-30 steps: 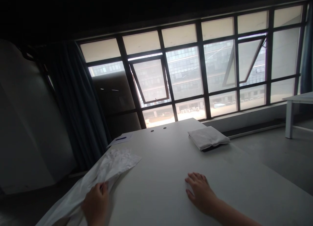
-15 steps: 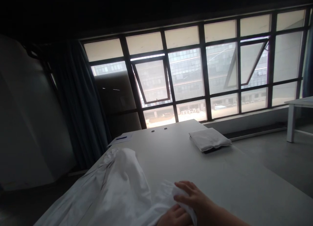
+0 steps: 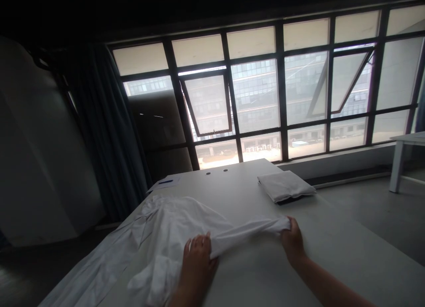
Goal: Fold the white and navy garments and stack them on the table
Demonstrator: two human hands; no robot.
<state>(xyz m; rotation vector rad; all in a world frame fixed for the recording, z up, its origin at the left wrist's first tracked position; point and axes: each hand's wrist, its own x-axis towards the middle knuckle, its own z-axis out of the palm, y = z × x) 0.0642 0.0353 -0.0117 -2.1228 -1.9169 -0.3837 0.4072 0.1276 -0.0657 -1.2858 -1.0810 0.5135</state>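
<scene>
A large white garment [image 3: 186,214] lies rumpled along the left side of the white table, its left part hanging toward the table's edge. A long sleeve-like strip [image 3: 249,234] of it stretches across the table between my hands. My right hand [image 3: 294,240] is closed on the far end of this strip, a little above the tabletop. At the strip's near end my left hand [image 3: 199,258] grips the cloth, fingers on top and thumb at the lower side. More bunched white cloth [image 3: 156,276] lies left of my left wrist.
A folded off-white cloth [image 3: 285,186] rests near the table's right edge, with something dark under it. Papers with a blue pen [image 3: 166,181] lie at the far left corner. Two round inserts sit in the white table [image 3: 232,192]. Another table [image 3: 396,165] stands right.
My hands, close together before, have moved apart. The right went forward and right with the cloth end, the left went left, and the strip is now drawn out between them.
</scene>
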